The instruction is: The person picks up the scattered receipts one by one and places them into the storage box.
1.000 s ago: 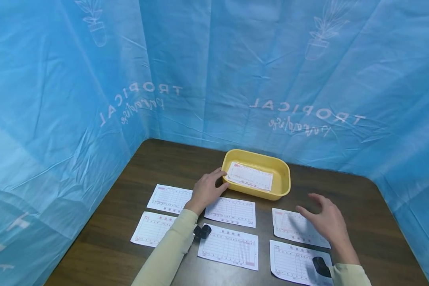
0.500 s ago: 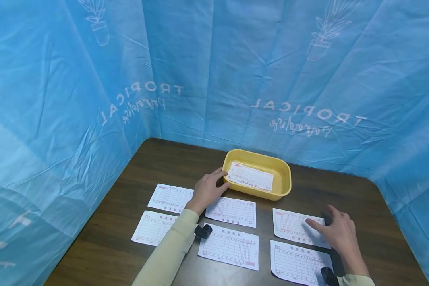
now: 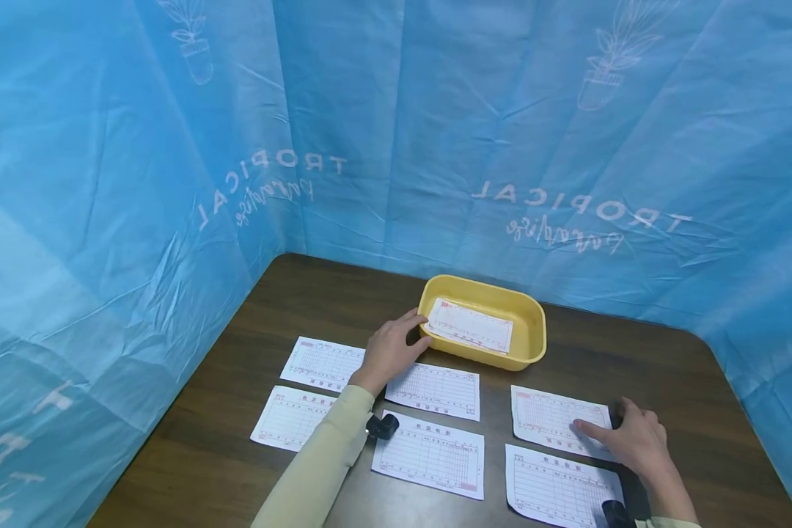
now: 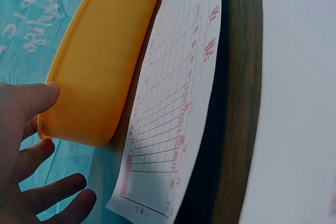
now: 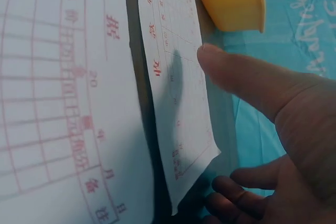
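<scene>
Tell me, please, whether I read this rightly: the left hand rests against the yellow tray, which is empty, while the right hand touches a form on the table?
Not quite: the yellow tray is not empty. The head view shows a paper form lying in it. The left hand does rest against it, and the right hand touches a form on the table.

Print on the slips (image 3: pixel 435 390) is too small to read; right hand (image 3: pixel 636 440) hides its slip's (image 3: pixel 554 419) 3 o'clock edge

A makeshift recording booth: blue printed plastic sheeting (image 3: pixel 138 183) curtains a dark wooden table (image 3: pixel 290 301) laid with receipt forms (image 3: pixel 432 390).
</scene>
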`<state>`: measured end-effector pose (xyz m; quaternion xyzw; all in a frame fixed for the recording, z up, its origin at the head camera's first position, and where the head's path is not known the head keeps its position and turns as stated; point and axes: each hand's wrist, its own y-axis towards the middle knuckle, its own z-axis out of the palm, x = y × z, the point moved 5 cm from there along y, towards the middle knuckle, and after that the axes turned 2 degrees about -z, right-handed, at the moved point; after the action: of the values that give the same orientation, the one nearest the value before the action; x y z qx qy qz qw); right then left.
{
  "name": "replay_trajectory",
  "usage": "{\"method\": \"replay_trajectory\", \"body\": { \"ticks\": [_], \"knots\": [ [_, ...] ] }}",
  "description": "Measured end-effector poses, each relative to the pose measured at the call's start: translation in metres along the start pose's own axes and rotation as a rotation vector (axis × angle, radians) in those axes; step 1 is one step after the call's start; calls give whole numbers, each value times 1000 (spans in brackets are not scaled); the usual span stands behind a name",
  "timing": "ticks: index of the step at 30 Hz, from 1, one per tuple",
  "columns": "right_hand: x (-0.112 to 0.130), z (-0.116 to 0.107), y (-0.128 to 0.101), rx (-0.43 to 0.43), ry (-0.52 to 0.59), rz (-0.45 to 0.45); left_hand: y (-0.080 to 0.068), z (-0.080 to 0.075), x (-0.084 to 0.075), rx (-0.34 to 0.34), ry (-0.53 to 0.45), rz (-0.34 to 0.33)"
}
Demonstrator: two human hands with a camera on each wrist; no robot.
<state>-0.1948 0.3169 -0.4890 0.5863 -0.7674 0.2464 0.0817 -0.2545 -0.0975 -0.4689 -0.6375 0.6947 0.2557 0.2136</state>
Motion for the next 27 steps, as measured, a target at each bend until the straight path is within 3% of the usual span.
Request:
{"method": "replay_trajectory", "body": {
  "ticks": [12,21,27],
  "knots": [
    [-2,6,0,-25,54,44,0,2,1,-18,-2,1],
    [4,7,-5,-19,172,39,1,4,0,-3,-11,-7],
    [4,8,-3,-40,192,8,1,4,1,-1,-19,-12]
  ]
}}
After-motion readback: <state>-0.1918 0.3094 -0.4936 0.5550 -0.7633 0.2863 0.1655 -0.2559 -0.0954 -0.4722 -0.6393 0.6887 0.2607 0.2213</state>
